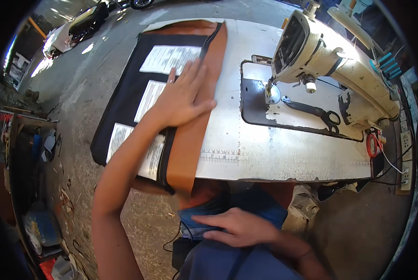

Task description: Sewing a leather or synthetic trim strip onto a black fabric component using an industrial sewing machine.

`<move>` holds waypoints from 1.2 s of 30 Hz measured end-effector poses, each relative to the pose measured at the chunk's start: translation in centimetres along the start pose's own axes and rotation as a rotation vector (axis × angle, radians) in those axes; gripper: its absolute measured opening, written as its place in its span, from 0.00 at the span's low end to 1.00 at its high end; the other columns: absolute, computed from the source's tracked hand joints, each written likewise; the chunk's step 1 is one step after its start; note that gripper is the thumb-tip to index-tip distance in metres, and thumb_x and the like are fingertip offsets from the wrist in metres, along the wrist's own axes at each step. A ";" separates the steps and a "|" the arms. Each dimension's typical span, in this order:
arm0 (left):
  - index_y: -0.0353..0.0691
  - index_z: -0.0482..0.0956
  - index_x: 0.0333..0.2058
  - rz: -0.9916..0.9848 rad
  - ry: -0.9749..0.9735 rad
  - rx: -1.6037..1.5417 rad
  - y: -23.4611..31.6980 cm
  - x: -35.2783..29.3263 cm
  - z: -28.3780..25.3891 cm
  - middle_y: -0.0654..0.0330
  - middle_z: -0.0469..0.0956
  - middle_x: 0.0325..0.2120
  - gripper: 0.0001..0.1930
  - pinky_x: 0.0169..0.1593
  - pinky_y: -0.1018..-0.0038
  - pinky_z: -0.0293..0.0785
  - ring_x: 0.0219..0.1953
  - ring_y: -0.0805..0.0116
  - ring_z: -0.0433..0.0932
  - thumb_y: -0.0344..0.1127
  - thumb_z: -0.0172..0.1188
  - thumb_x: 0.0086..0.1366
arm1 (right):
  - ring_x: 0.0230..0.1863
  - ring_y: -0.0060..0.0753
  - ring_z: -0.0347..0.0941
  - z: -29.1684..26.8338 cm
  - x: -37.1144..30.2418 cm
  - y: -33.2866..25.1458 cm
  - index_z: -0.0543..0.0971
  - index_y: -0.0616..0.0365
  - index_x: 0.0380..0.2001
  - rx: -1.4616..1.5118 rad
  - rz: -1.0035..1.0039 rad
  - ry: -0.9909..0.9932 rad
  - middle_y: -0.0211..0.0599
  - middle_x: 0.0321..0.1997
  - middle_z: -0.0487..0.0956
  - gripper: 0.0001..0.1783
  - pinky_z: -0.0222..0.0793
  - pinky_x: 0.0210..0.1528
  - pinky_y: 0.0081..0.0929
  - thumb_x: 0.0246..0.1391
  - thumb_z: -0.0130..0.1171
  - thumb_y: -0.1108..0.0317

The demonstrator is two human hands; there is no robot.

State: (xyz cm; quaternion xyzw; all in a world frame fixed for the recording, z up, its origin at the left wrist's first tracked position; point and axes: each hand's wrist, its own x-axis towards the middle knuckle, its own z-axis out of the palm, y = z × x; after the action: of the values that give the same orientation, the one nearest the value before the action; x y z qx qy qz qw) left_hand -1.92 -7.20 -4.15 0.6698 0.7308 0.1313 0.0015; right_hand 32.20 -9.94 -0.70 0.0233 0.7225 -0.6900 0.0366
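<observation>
Blue shirt (218, 266) loomed closest, right hand (239, 228) loose and empty, left hand (183, 98) spread flat on the brown-and-black panel (129, 86)! It looked light, pliable, best gripped along its brown border (183, 156).

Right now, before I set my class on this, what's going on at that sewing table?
The person's left hand rests palm down on black-and-brown material with white labels, on the left side of the table. The right hand is off the table, holding nothing visible. Scissors lie near the sewing machine, untouched.
</observation>
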 end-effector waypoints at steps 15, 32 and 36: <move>0.22 0.56 0.77 -0.084 0.032 0.022 5.1 -3.6 -0.2 0.32 0.52 0.80 0.49 0.81 0.34 0.38 0.84 0.31 0.45 0.63 0.49 0.77 | 0.90 0.66 0.36 -23.2 31.6 2.7 0.58 0.77 0.80 -1.153 0.207 0.741 0.71 0.86 0.52 0.55 0.27 0.87 0.60 0.73 0.41 0.33; 0.27 0.58 0.78 0.016 0.015 -0.088 0.1 -1.1 -1.7 0.37 0.53 0.81 0.47 0.84 0.44 0.34 0.86 0.43 0.45 0.60 0.55 0.76 | 0.89 0.62 0.44 -27.8 35.4 3.2 0.67 0.57 0.80 -1.177 0.205 0.928 0.54 0.87 0.59 0.55 0.29 0.85 0.64 0.67 0.44 0.23; 0.26 0.58 0.78 0.013 0.024 -0.131 0.2 -1.0 -1.8 0.37 0.54 0.81 0.47 0.84 0.44 0.35 0.85 0.43 0.45 0.59 0.57 0.75 | 0.88 0.63 0.46 -28.5 35.9 2.8 0.66 0.54 0.81 -1.183 0.268 0.930 0.52 0.88 0.58 0.57 0.34 0.84 0.69 0.64 0.44 0.21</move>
State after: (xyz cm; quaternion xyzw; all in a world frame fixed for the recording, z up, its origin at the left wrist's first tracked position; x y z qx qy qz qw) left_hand -1.93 -8.47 -2.53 0.6713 0.7164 0.1868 0.0356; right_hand -3.92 18.08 -5.23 0.3755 0.9037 -0.0971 -0.1814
